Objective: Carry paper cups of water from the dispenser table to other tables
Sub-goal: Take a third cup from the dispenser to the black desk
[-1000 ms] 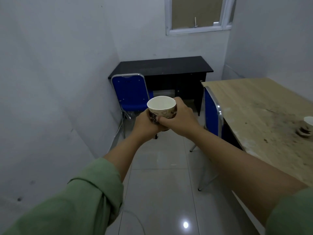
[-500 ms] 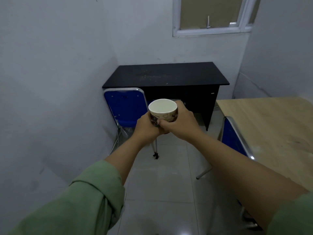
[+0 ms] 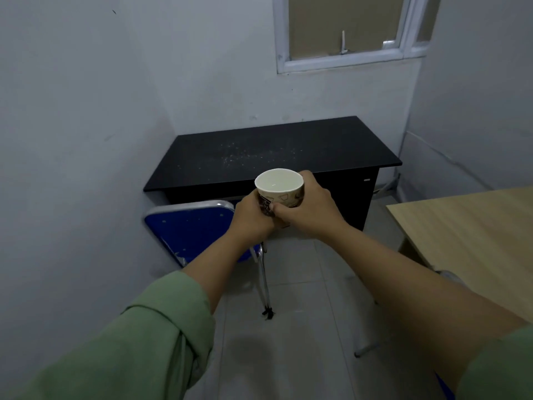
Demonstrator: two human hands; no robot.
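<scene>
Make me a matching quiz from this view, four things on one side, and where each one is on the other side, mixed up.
Things:
1. paper cup
2. black desk
3. blue chair
4. wooden table

Places:
A. at the right edge of the view
B. against the far wall under the window
C. held in both hands
D. in front of the desk, by the left wall

Pairs: 1-C, 2-B, 3-D, 4-A

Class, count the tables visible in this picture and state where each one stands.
2. A black desk stands against the far wall under the window; a light wooden table sits at the right edge, partly cropped. Others may lie out of view.
</scene>
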